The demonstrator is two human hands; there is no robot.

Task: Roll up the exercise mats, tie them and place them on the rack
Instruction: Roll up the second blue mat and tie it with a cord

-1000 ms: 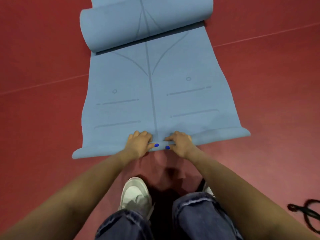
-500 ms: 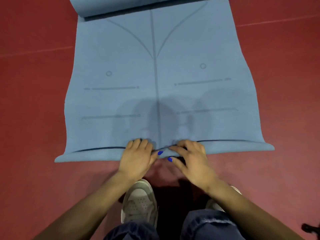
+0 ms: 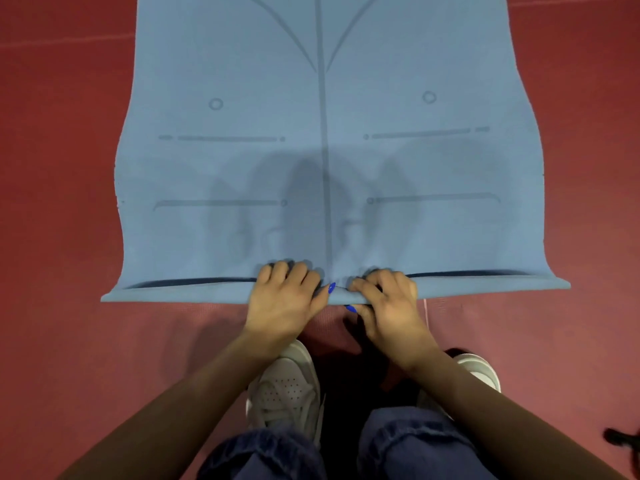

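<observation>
While both hands (image 3: 337,306) grip the mat's (image 3: 311,168) folded near edge, red floor (image 3: 62,202) apparently flanks it.

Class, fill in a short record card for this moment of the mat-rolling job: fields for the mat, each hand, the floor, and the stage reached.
mat: blue exercise mat with printed guide lines, lying mostly flat, near edge folded over into a first narrow turn
left hand: fingers curled over the folded near edge, left of the centre line
right hand: fingers curled over the same edge, right of the centre line
floor: red floor
stage: rolling barely begun; not tied; no rack in view
</observation>
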